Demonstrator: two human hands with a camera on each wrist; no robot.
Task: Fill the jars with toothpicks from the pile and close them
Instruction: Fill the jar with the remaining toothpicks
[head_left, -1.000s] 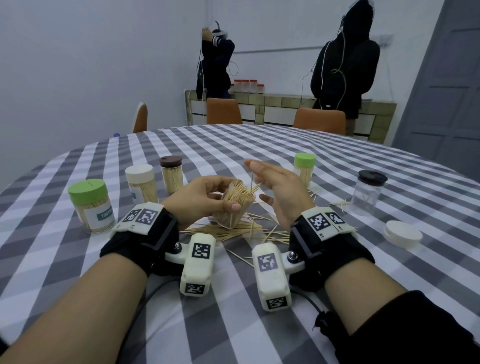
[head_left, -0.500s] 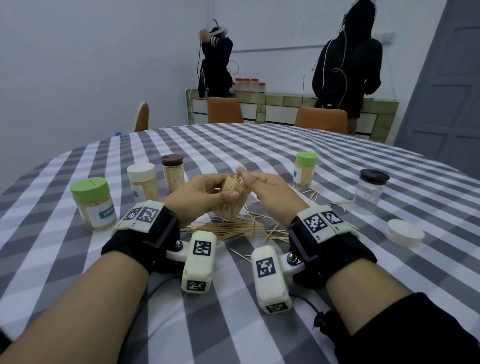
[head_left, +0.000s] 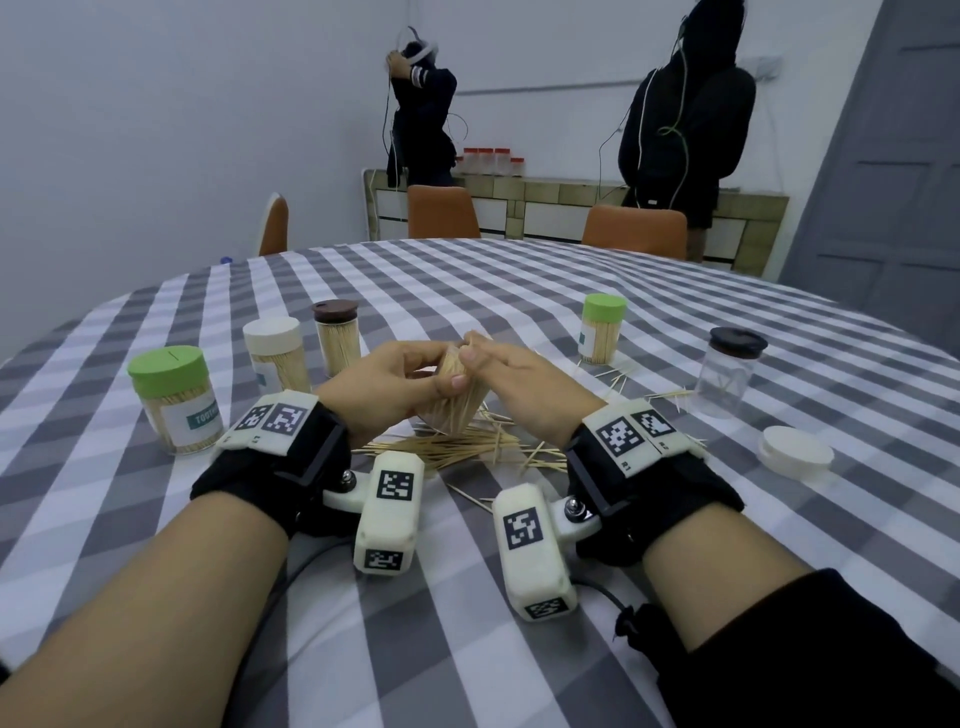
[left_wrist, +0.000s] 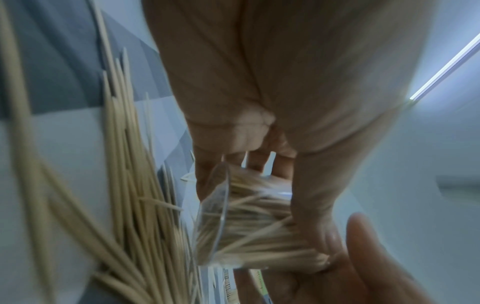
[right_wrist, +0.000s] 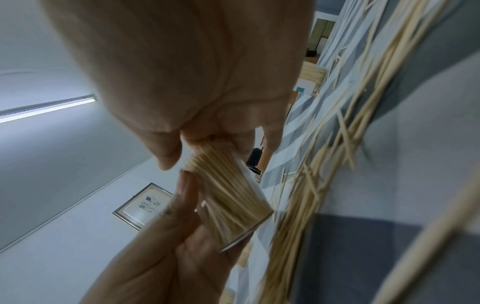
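A clear jar (head_left: 453, 410) packed with toothpicks is held tilted just above the table, and my left hand (head_left: 415, 376) grips it round the side. My right hand (head_left: 480, 354) sits at the jar's mouth, where its thumb and fingers pinch the toothpick tips together. The left wrist view shows the jar (left_wrist: 233, 224) from below, with toothpick ends against my right palm. In the right wrist view the bundle (right_wrist: 231, 191) fans from my pinching fingers down to the jar's base. A loose toothpick pile (head_left: 452, 449) lies on the checked cloth under both hands.
To the left stand a green-lidded jar (head_left: 174, 405), a white-lidded jar (head_left: 275, 358) and a brown-lidded jar (head_left: 336, 338), all full. On the right are a full green-lidded jar (head_left: 601, 327), an empty brown-lidded jar (head_left: 730, 376) and a loose white lid (head_left: 795, 452). Two people stand at the back.
My right hand dropped from an open pose above the jar onto the toothpick tips and closed round them. The splayed ends are now gathered. The left hand kept hold of the jar.
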